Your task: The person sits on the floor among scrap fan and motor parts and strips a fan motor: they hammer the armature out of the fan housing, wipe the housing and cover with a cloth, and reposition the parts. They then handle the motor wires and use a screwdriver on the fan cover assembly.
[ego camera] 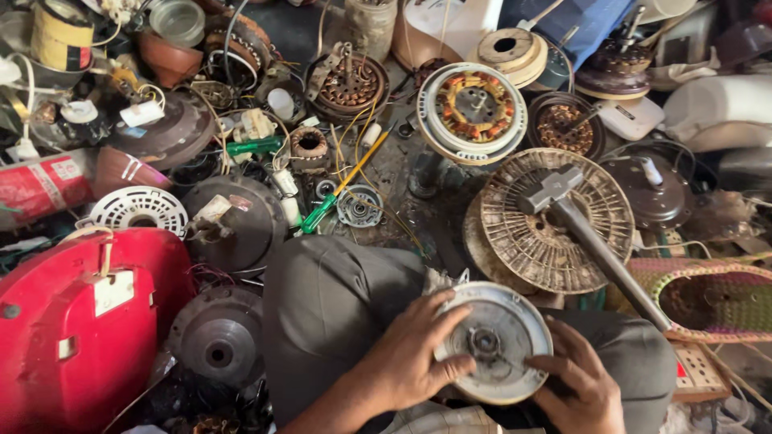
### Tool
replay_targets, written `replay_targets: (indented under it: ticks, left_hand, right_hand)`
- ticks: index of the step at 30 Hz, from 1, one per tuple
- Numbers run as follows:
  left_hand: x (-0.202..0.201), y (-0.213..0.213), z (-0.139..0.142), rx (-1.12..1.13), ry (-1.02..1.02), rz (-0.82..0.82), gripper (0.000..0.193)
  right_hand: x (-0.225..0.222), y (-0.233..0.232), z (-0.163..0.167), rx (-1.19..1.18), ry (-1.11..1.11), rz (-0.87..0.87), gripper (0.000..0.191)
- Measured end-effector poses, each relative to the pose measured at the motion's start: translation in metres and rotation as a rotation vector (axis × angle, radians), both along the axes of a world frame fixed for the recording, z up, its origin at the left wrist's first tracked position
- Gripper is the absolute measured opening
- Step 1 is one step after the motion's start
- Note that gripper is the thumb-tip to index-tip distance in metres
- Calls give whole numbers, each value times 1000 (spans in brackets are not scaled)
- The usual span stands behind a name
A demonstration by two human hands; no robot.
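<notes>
1. Motor cover point(497, 341), a round grey disc with a centre bearing, sits on the lap just above the knees, held between both hands.
2. Left hand point(410, 354): fingers spread and pressed over the cover's left rim and face, gripping it. Right hand point(583, 386): fingers curled onto the lower right rim, grasping it too.
3. To do this well, in my view: keep the disc flat and braced against the leg, thumbs clear of the bearing hole, and apply even pressure on both sides so it doesn't cock on the shaft.
4. Rim looks thin and greasy, so the grip could slip; hold at the edge, not the face.
5. Hammer point(591, 241) lies just beyond the cover, head resting on a ribbed rotor point(523, 241), handle running down toward the right knee. Within reach.
6. Green screwdriver point(342, 186) on the floor ahead, well apart from the hands.
7. Wound stator point(473, 108) further out, beyond the rotor.
8. Red casing point(80, 321) at left, woven basket point(716, 301) at right.
9. Floor point(402, 173) is dark, oily and crowded with motor parts, wire and covers. A cramped repair-shop spot, worked sitting low.
</notes>
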State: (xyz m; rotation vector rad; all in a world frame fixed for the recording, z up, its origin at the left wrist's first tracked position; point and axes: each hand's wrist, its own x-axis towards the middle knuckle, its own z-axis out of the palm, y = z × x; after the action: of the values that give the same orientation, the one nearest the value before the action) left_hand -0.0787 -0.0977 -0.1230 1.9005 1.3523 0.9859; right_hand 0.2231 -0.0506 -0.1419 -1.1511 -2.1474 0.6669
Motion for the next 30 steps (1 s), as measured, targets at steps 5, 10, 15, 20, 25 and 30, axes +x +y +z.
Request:
replay_targets:
  ticks: [5,10,15,20,25,30]
  left_hand:
    - [-5,3,-9,-113,95,4,69]
    - [0,6,-13,-135,343,-88,58]
    - [0,14,-16,-101,232,39,42]
    - [-37,94,-37,25,544,133,11]
    - [-40,198,-73,-742,973,115,23]
    - [-38,217,-103,-627,1042,222,24]
  right_hand:
    - [16,-12,-30,-141,19,50,36]
    - [23,-12,-19,-244,-240,143,44]
    - [15,-11,3,-129,-286,45,55]
    - [11,9,20,186,-326,-166,39]
    - [5,20,19,240,-259,-262,32]
    - [3,17,17,263,-256,-259,30]
